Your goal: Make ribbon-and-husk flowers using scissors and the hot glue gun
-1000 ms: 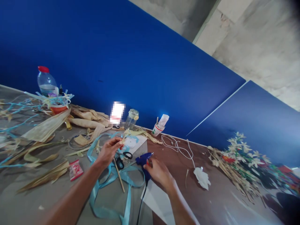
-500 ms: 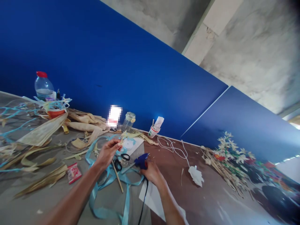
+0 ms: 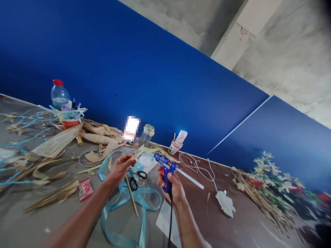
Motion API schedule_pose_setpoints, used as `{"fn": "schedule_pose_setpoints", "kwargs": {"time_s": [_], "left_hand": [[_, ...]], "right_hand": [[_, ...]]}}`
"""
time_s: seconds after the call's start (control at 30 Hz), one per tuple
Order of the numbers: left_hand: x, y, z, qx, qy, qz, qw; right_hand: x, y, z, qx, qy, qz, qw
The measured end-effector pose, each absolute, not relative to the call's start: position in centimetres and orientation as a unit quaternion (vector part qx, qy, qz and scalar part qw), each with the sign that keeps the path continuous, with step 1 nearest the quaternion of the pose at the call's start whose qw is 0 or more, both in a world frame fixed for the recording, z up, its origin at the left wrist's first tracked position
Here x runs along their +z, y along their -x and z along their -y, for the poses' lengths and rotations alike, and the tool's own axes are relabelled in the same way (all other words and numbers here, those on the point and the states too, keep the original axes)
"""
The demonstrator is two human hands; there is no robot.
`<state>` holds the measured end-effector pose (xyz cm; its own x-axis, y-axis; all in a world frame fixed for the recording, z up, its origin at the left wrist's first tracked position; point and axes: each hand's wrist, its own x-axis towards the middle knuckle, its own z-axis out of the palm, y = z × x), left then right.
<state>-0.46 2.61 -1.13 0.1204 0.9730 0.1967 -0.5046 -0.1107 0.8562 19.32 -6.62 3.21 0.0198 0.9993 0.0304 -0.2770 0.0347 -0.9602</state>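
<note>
Gripping of the blue hot-glue gun with orange trigger [image 3: 167, 169] is done by the right hand [image 3: 172, 184], its fingers wrapped round the handle; the gun is held raised above the tabletop, nozzle turned toward the left hand [image 3: 124, 167].

Item: translucent glue stick [image 3: 190, 179], seated in the gun's rear and protruded rightward.
Item: thin black cord [image 3: 170, 215], hung from the gun's handle.
Item: small pale fibrous piece [image 3: 134, 157], pinched between the left hand's thumb and fingers, left of the gun; its exact shape cannot be told.
Item: black-handled scissors [image 3: 133, 184], laid just left of the gun.
Item: light-blue satin ribbon [image 3: 142, 224], looped left of and nearer than the gun.
Item: slender wooden stick [image 3: 132, 197], laid across the ribbon, left of the gun.
Item: small red-and-pink packet [image 3: 85, 189], placed well left of the gun.
Item: white cup with red rim [image 3: 174, 147], stood beyond the gun.
Item: clear lidded jar [image 3: 146, 137], stood beyond and left of the gun.
Item: looped white cable [image 3: 197, 169], spread right of the gun.
Item: white artificial flowers [image 3: 270, 172], heaped far right of the gun.
Item: clear bottle with red cap [image 3: 60, 95], stood far left of the gun.
</note>
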Motion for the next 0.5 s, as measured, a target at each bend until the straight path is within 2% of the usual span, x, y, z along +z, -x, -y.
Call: {"fn": "schedule_pose_setpoints", "kwargs": {"time_s": [0.27,0.5], "left_hand": [[-1.61,1.08,-3.42,0.613,-0.429,-0.300,0.591],[-1.44,1.18,-3.23,0.601,-0.461,-0.308,0.575]], "right_hand": [[3.14,-18.21,6.35,0.526,0.424,0.549,0.492],[3.87,-17.92,5.97,0.503,0.457,0.566,0.466]]}}
